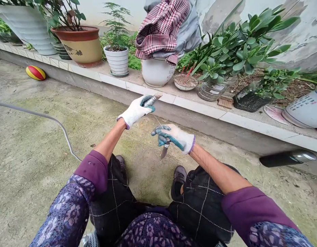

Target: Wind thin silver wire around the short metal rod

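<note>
Small silvery fish (150, 101) clamped in left hand (136, 110), white work glove, green-coated fingers (151, 108) curled tight round its body. Right hand (172, 138) just beside it, fingers (161, 130) closed on short knife (164, 150), blade tip down. Thin strand (156, 120) runs between the two hands. Both hands are over the knees, above concrete ground (45, 144). Ahead: tiled ledge (197, 107) with potted fern (116, 34), checked cloth (161, 31) draped on white pot (155, 72). Grey hose (42, 116) lies on the left.
</note>
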The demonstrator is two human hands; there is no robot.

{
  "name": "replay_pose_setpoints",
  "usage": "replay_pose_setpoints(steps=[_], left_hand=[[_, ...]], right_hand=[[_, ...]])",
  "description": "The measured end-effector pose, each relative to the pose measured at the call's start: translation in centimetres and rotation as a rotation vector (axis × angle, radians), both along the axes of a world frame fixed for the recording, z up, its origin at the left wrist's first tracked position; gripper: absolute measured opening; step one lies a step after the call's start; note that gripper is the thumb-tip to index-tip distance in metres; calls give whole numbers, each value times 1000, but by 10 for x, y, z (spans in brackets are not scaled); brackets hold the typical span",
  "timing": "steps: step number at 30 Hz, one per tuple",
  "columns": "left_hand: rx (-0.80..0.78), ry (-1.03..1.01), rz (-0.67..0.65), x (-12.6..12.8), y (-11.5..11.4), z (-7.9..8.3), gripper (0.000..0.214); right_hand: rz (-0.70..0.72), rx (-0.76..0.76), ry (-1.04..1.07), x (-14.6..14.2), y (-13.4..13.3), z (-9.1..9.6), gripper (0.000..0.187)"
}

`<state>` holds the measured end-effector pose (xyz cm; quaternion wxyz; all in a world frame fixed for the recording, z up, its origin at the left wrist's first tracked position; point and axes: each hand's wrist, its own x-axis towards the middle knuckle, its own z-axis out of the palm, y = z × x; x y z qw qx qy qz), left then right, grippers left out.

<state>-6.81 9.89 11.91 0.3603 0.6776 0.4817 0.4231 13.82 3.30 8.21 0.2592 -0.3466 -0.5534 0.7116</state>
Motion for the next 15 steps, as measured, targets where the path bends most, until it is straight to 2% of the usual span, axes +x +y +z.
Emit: replay_pose_setpoints(steps=[3, 6, 11, 15], left_hand=[[-70, 134, 33, -16, -1, -10, 45], [-149, 110, 61, -22, -4, -16, 38], [-257, -102, 35, -14, -8, -13, 36], [-348, -391, 1, -8, -17, 3, 38]], right_hand=[[-89, -47, -54, 25, 4, -9, 40], [-119, -41, -192, 43, 5, -15, 40], [-1, 23, -382, 49, 3, -22, 36], [74, 249, -659, 44, 9, -33, 17]])
